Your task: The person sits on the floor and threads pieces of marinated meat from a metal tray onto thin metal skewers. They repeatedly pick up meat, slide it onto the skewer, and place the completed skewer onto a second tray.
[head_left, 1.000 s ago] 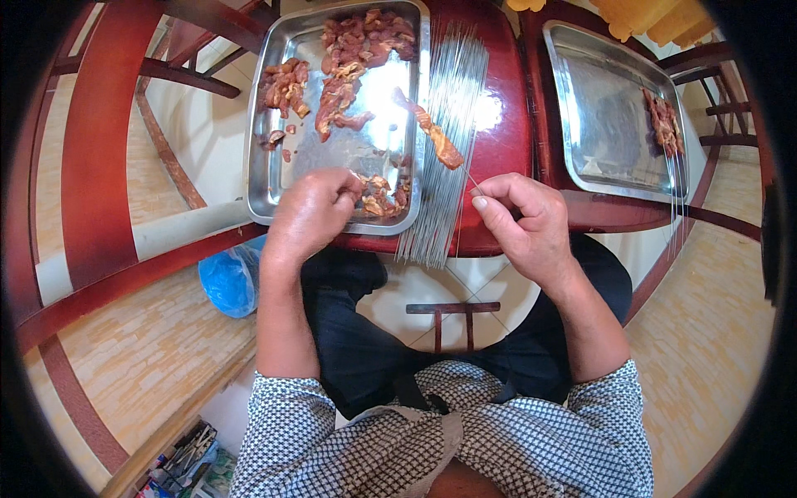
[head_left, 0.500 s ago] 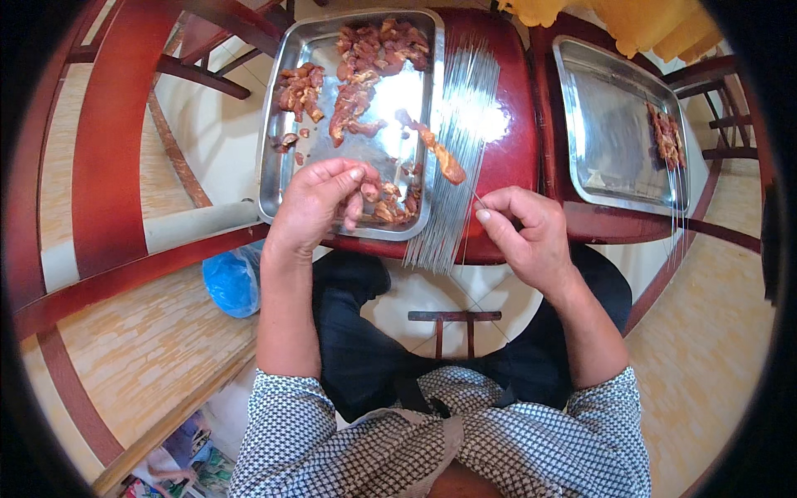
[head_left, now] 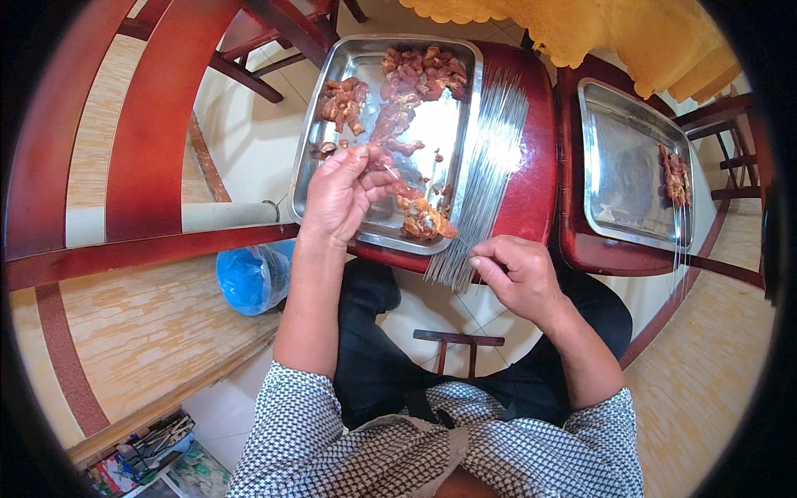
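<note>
My left hand [head_left: 344,191] hovers over the near left part of a metal tray [head_left: 303,178] of raw, reddish-brown meat [head_left: 423,73]. Its fingers are pinched, and what they hold, if anything, is hard to make out against the meat behind. In my right hand [head_left: 519,274] the thumb and forefinger grip the near end of a thin skewer. Meat on the skewer [head_left: 444,228] points left toward my left fingers and overlaps loose pieces by the tray's near right corner. Right of the tray lies a bundle of bare metal skewers [head_left: 490,149].
Another metal tray [head_left: 623,153] on the right holds a few loaded skewers [head_left: 675,176], their ends jutting over its near edge. Both trays rest on red wooden seats [head_left: 531,183]. A blue bag [head_left: 249,282] is at lower left, a red chair back [head_left: 158,116] beyond; yellow cloth [head_left: 598,33] hangs at top.
The view has shifted, so the trays appear lower and farther right. The skewered meat has swung down and left over the tray's near right corner, closer to my left hand.
</note>
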`<action>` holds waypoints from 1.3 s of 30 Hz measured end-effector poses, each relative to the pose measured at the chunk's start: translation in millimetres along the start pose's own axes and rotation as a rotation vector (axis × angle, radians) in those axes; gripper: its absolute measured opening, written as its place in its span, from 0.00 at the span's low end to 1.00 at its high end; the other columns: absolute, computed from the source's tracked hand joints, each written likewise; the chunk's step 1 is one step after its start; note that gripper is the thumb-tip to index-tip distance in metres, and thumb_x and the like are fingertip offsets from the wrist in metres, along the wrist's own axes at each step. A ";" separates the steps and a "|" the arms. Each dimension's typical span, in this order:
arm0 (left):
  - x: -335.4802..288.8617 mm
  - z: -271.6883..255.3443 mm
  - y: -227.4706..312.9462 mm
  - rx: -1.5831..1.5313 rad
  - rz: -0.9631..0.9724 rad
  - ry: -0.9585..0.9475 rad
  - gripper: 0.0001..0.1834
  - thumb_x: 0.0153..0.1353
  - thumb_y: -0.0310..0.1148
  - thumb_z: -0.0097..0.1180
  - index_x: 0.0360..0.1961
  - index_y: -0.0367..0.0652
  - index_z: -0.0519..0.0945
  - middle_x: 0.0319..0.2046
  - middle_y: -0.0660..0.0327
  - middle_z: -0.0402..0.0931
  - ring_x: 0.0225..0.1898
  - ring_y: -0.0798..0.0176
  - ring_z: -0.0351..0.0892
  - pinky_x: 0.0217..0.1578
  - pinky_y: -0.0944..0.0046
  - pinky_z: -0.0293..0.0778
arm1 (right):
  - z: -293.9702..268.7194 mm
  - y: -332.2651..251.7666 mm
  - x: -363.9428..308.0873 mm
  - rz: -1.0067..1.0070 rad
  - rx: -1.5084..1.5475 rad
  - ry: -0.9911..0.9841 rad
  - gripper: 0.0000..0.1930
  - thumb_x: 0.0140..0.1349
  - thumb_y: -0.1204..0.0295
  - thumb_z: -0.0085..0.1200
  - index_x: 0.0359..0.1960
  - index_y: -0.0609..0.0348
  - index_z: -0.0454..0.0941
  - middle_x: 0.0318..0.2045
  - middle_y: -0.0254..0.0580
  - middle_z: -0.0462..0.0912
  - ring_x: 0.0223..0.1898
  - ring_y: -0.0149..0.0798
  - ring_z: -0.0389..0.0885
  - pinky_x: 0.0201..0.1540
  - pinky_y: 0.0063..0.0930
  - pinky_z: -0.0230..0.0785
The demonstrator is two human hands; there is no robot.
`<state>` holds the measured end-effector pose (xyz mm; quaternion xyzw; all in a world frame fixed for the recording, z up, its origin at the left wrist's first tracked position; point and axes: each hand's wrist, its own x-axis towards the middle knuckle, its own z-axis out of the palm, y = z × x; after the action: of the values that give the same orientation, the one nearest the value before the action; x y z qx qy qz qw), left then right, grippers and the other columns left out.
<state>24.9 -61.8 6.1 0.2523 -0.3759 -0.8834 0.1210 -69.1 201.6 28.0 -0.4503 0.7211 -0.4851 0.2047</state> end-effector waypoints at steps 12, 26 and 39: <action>-0.5 5.1 -5.3 0.036 -0.011 -0.012 0.12 0.68 0.34 0.47 0.43 0.34 0.74 0.36 0.54 0.78 0.37 0.56 0.82 0.41 0.54 0.80 | 5.4 2.3 1.9 -0.004 -0.074 -0.001 0.03 0.56 0.76 0.57 0.28 0.62 0.79 0.23 0.45 0.80 0.25 0.41 0.81 0.27 0.31 0.72; -0.6 10.2 -7.8 0.073 0.042 -0.019 0.12 0.67 0.34 0.48 0.42 0.35 0.74 0.36 0.54 0.77 0.37 0.58 0.81 0.40 0.57 0.79 | 6.8 -1.0 1.1 0.024 -0.057 0.018 0.03 0.57 0.76 0.56 0.29 0.63 0.78 0.23 0.46 0.80 0.25 0.42 0.81 0.27 0.31 0.72; 0.1 12.9 -13.7 0.005 0.047 -0.048 0.11 0.67 0.34 0.49 0.40 0.36 0.75 0.36 0.54 0.77 0.38 0.57 0.80 0.44 0.53 0.78 | 6.3 -2.2 2.3 -0.005 -0.094 0.021 0.03 0.57 0.76 0.56 0.28 0.62 0.77 0.24 0.46 0.80 0.25 0.44 0.81 0.28 0.33 0.73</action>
<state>17.6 -44.7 3.8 0.2226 -0.3869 -0.8850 0.1321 -64.7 196.2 27.5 -0.4562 0.7441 -0.4559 0.1745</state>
